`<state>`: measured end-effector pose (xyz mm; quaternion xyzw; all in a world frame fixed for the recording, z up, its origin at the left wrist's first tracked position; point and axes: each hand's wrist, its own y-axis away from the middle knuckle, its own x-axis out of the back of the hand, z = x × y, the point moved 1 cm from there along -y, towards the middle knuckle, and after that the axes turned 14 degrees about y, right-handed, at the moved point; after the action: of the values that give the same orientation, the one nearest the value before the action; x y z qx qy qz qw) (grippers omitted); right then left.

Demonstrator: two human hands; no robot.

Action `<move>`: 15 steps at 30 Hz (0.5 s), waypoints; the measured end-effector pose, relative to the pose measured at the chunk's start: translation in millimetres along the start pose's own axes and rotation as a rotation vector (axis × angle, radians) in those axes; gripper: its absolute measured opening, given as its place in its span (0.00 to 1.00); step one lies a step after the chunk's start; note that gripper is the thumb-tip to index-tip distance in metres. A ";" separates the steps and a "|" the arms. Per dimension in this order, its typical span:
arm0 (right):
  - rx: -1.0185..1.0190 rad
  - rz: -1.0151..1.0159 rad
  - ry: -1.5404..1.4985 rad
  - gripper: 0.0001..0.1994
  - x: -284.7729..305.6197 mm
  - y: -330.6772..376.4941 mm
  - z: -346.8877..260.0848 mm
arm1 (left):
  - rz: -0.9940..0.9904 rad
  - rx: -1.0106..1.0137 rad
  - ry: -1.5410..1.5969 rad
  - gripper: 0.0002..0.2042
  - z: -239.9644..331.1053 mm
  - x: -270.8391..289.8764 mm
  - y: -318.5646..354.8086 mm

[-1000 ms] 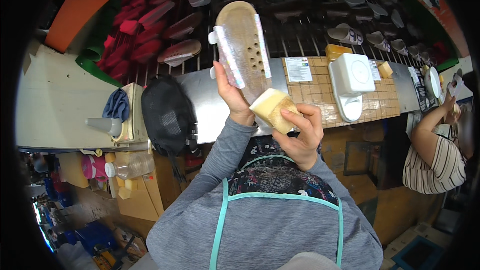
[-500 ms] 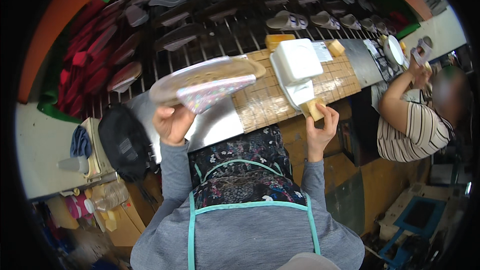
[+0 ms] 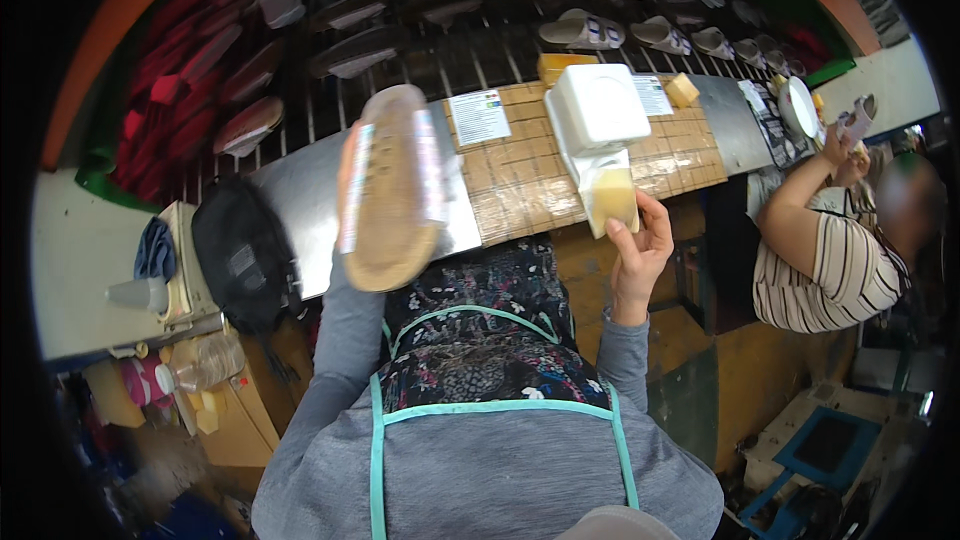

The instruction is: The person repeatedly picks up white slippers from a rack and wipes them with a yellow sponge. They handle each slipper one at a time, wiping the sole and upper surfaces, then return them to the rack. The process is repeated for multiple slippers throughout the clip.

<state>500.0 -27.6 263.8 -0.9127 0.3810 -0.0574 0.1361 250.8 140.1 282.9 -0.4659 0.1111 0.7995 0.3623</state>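
The left hand [image 3: 345, 175] grips a sandal sole [image 3: 388, 190] by its left edge and holds it up over the worktop [image 3: 520, 175]. Only the fingers along that edge show; the sole hides the rest of the hand. The sole is tan, with a pale strap across it and small holes near its upper part. Its long axis runs nearly straight away from the person, with one rounded end pointing toward the rack [image 3: 450, 30] behind the worktop and the wider end pointing down toward the person's chest. It tilts a little to the right at the top, and its flat face is turned to the camera.

The right hand [image 3: 640, 245] is closed on a yellow sponge block [image 3: 612, 202], thumb on the near side, fingers wrapped around its right side. The block sits just below a white box [image 3: 597, 105] that stands on the worktop, touching or almost touching its lower edge; I cannot tell which.

A paper sheet [image 3: 478, 117] lies on the worktop between sole and box. A black bag [image 3: 243, 252] rests at the worktop's left end. Dark soles hang in rows on the rack, with red ones at the left. At the right, another person in a striped shirt [image 3: 825, 275] works with raised hands.
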 end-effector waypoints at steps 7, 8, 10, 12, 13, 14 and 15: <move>0.746 -0.480 0.553 0.23 -61.8 18.9 -53.2 | 0.423 0.050 0.171 0.26 -36.9 -5.3 -19.4; 0.759 -0.492 0.561 0.23 -67.2 21.9 -54.2 | 0.408 0.079 0.183 0.26 -37.3 -1.4 -15.2; 0.628 -0.622 0.368 0.22 -72.9 22.0 -53.0 | 0.411 0.089 0.123 0.26 -34.5 4.3 -4.7; 0.542 -0.719 0.190 0.22 -76.0 18.4 -50.9 | 0.410 0.081 0.101 0.24 -29.3 4.0 3.3; 0.536 -0.642 0.218 0.22 -80.2 17.6 -48.8 | 0.421 0.066 0.057 0.24 -26.6 1.8 6.4; 0.542 -0.534 0.207 0.22 -86.5 17.5 -46.9 | 0.427 0.057 0.017 0.23 -23.8 -1.4 9.7; 0.548 -0.425 0.195 0.23 -91.7 16.7 -45.3 | 0.424 0.046 -0.020 0.22 -21.8 -5.1 12.3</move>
<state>414.7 17.1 302.2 -0.8914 0.1644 -0.2713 0.3237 258.4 117.7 273.4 -0.4157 0.2214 0.8597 0.1976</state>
